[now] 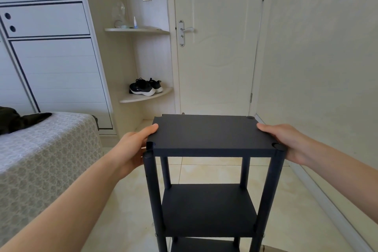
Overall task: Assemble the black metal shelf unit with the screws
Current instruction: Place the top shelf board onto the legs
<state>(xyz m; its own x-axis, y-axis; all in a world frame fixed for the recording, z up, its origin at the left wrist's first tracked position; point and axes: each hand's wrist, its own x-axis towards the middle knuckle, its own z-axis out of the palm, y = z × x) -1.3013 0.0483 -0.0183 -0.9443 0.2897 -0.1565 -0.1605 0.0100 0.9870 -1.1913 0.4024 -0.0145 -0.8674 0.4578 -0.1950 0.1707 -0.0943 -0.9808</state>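
Beside the bed [51, 159], the shelf unit [208, 208] stood upright on the tiled floor [126, 221]. The left grip [135, 149] was clamped on the left edge of the top panel [208, 135], thumb laid on top. The near-left post [151, 180] appeared to sit just outside its corner notch, so that corner would best be eased over the post before any screw was driven. The right grip [286, 141] was clasped on the right edge, where the near corner looked seated. Level, even pressure was advised.
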